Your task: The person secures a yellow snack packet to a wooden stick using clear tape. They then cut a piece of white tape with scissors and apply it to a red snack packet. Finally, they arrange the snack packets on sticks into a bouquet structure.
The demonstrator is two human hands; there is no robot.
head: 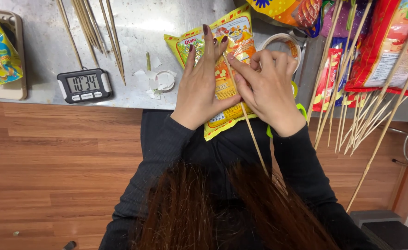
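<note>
The left hand [201, 88] lies flat with spread fingers on a yellow snack packet [222, 69] at the bench [134, 32] edge. The right hand [271, 90] fingers pinch a bamboo skewer [255, 139] against the packet.

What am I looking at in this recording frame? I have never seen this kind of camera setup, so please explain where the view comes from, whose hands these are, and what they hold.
There is one picture, from a camera worn on a person's head, looking straight down; the hair at the bottom is their own. No machine is involved, only two bare hands in black sleeves. The left hand lies flat on a yellow snack bag at the edge of a metal table. The right hand pinches a thin wooden skewer against the bag. Nearby lie a small digital timer, torn white paper scraps, loose skewers, and a roll of tape. To the right are more snack packets on sticks.
</note>
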